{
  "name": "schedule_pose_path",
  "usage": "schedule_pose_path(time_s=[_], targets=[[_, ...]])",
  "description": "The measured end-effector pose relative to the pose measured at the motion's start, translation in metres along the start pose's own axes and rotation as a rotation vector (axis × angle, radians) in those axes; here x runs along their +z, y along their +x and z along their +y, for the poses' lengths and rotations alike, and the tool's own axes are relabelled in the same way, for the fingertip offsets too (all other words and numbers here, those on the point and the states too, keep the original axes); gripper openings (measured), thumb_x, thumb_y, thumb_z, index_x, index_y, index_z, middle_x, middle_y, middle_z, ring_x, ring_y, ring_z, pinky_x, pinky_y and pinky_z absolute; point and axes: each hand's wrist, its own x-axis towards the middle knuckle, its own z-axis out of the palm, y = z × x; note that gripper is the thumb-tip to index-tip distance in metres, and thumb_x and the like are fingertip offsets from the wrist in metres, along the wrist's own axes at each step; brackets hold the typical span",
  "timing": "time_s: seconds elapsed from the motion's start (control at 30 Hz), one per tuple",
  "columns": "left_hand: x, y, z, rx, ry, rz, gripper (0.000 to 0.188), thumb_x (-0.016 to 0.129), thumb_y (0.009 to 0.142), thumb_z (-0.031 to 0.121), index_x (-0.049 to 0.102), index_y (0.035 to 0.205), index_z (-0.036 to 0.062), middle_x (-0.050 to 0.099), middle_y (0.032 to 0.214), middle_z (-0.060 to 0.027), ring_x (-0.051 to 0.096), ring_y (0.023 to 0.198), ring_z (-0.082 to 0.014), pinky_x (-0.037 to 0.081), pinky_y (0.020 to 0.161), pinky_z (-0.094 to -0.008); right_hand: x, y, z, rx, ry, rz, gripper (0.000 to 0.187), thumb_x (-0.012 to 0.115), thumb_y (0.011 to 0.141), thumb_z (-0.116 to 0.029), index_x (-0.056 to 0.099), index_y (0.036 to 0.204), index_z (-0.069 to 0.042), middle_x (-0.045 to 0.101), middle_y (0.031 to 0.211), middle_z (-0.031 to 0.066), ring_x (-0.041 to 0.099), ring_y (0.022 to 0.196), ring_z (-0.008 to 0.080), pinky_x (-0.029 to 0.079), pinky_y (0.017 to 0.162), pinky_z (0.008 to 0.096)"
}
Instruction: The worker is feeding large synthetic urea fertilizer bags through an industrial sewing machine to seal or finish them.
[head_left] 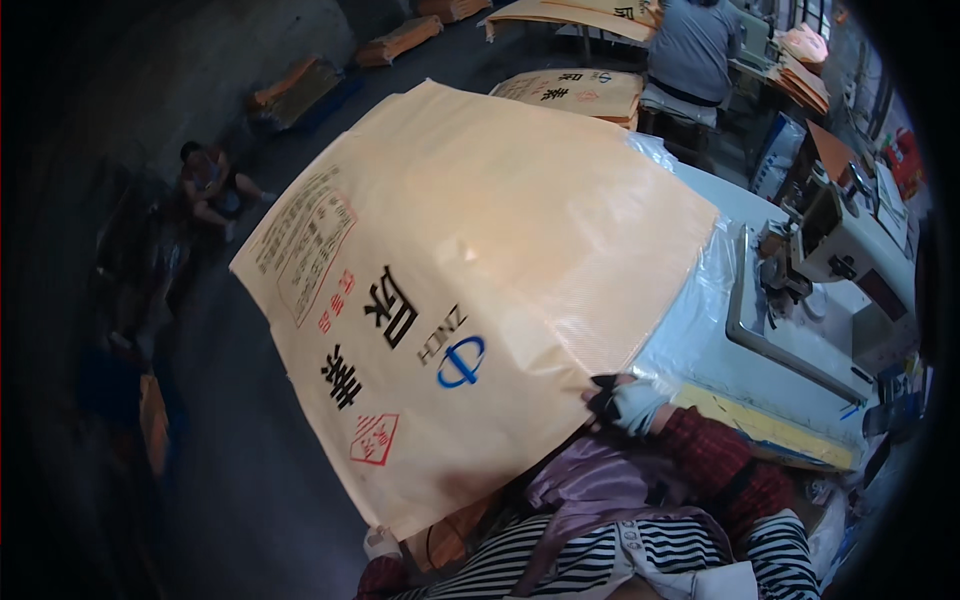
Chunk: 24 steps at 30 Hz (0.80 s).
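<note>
A large pale-orange woven sack (pixel 470 260) with printed marks fills the middle of the view, lifted and spread out flat in front of me. My right hand (pixel 625 400), in a white and black glove with a red plaid sleeve, grips the sack's near right edge. My left hand is hidden beneath the sack's lower corner, so its grip cannot be seen. A clear plastic liner (pixel 700 290) sticks out past the sack's right edge over the white table (pixel 760 370).
An industrial sewing machine (pixel 850 250) stands on the table at right. A person in a grey top (pixel 695 45) sits at the back beside stacks of similar sacks (pixel 580 92). Another person (pixel 205 185) sits on the dark floor at left, near more sack piles (pixel 300 90).
</note>
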Motion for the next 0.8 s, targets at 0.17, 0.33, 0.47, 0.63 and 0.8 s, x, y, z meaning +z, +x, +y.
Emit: schedule_pose_path(time_s=[0.17, 0.33, 0.47, 0.63, 0.8], targets=[[0.024, -0.008, -0.071, -0.2, 0.185, 0.154, 0.02, 0.062, 0.077, 0.015, 0.061, 0.086, -0.0031, 0.064, 0.083, -0.0175, 0.062, 0.076, -0.0318, 0.048, 0.066, -0.0381, 0.053, 0.028, 0.005, 0.183, -0.479, -0.139, 0.052, 0.045, 0.086, -0.053, 0.07, 0.075, -0.008, 0.065, 0.064, 0.0047, 0.063, 0.062, 0.0177, 0.048, 0.063, 0.0299], [0.071, 0.007, -0.112, -0.226, -0.01, 0.065, 0.023, 0.059, 0.079, 0.018, 0.062, 0.092, 0.0003, 0.064, 0.091, -0.0172, 0.062, 0.084, -0.0305, 0.048, 0.07, -0.0373, 0.075, 0.073, -0.022, 0.125, -0.706, -0.06, 0.054, 0.04, 0.091, -0.046, 0.066, 0.076, -0.001, 0.067, 0.068, 0.0096, 0.064, 0.066, 0.0223, 0.051, 0.066, 0.0305], [0.084, 0.018, -0.139, -0.094, 0.131, -0.124, 0.028, 0.056, 0.081, 0.023, 0.063, 0.099, 0.0024, 0.063, 0.099, -0.0177, 0.062, 0.091, -0.0295, 0.048, 0.074, -0.0375, 0.083, 0.135, 0.073, 0.351, 0.087, -0.015, 0.044, 0.039, 0.093, -0.041, 0.055, 0.097, 0.001, 0.063, 0.073, 0.0172, 0.064, 0.062, 0.0291, 0.053, 0.055, 0.0365], [0.08, 0.028, -0.123, 0.254, 0.858, -0.431, 0.037, 0.049, 0.085, 0.032, 0.06, 0.111, 0.0067, 0.055, 0.12, -0.0156, 0.056, 0.108, -0.0244, 0.044, 0.086, -0.0375, 0.012, 0.218, 0.299, -0.05, -0.77, 0.109, 0.028, 0.041, 0.091, -0.032, 0.058, 0.092, -0.01, 0.059, 0.085, 0.0098, 0.056, 0.072, 0.0257, 0.047, 0.065, 0.0417], [0.056, 0.019, -0.086, 0.053, 0.931, -0.758, 0.036, 0.049, 0.082, 0.033, 0.061, 0.109, 0.0113, 0.053, 0.122, -0.0111, 0.052, 0.11, -0.0236, 0.04, 0.092, -0.0389, 0.046, 0.201, 0.221, 0.113, -0.803, 0.105, 0.032, 0.04, 0.09, -0.035, 0.058, 0.095, -0.009, 0.059, 0.089, 0.0128, 0.057, 0.077, 0.0279, 0.047, 0.069, 0.0425]])
